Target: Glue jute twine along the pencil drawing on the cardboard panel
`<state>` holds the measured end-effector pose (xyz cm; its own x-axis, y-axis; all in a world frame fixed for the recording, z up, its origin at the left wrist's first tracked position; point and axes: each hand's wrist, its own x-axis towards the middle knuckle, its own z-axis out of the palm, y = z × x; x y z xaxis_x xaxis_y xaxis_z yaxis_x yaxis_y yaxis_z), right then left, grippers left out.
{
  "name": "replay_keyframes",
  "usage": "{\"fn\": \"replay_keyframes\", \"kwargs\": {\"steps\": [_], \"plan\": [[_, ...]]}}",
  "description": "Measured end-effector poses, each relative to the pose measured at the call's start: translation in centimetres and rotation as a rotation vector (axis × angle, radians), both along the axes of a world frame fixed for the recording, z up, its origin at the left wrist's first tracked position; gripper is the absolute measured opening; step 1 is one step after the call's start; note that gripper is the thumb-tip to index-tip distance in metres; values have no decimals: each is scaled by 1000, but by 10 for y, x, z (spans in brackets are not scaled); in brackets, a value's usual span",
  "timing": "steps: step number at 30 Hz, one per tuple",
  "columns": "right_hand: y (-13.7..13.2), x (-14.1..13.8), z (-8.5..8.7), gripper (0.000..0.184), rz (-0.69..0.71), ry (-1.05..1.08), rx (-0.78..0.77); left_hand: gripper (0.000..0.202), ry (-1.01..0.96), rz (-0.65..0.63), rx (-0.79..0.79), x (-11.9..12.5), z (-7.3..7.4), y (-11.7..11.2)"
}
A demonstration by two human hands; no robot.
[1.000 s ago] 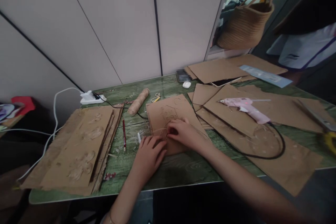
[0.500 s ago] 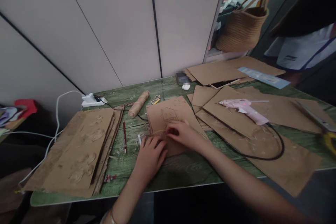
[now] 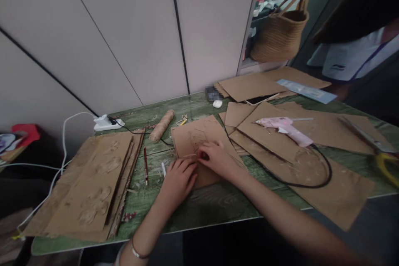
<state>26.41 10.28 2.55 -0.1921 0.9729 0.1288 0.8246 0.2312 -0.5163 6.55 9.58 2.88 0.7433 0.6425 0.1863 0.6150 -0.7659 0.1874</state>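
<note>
Twine, seemingly pinched by left hand and right hand against the cardboard sheet mid-table, could shift off its glue line if either grip slackens, as I judge it.

- My table: green, wood-grain top, set against the wall.
- Left: stack of cardboard sheets; red pencil just beside it.
- Back: twine spool, white power strip.
- Centre: cardboard piece.
- Right: overlapping cardboard carrying pink glue gun.
</note>
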Motion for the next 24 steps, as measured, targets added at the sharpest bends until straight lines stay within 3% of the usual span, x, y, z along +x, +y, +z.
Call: {"fn": "replay_keyframes", "kwargs": {"steps": [5,11,18,24], "plan": [[0,-4,-1,11,2,-19,64,27,5,2,-12,2,1,1],[2,8,1,9,27,102,-39,29,22,33,-5,6,4,0],[1,14,9,6,-39,9,-21,30,33,41,-21,8,-1,0],[4,4,1,8,-84,-28,2,26,24,54,-42,9,-1,0]]}}
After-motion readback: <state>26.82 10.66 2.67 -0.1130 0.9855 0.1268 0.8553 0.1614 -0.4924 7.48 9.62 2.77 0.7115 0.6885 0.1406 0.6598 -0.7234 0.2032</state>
